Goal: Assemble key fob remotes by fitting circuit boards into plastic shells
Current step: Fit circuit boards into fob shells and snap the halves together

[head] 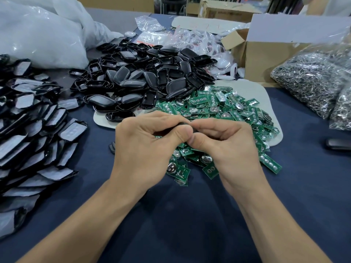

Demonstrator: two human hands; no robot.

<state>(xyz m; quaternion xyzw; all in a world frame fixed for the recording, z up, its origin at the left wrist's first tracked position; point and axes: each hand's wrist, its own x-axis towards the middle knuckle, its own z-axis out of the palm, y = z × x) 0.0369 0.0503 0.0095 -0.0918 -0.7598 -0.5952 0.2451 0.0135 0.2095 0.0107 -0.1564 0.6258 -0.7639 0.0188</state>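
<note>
Left hand [144, 149] and right hand [228, 145] grip shell [182, 123] — boards [218, 107] crowd beneath.

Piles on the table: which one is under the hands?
The green circuit boards, beneath the left hand and right hand; the black shells lie farther back.

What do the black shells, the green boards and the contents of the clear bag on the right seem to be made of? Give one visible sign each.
Black shells: probably moulded plastic, glossy; highlights on smooth curved backs.
Green boards: seemingly circuit-board laminate, green coating with shiny silvery pads.
Bag contents: probably metal; small bright silvery pieces, shape too small to tell.
</note>
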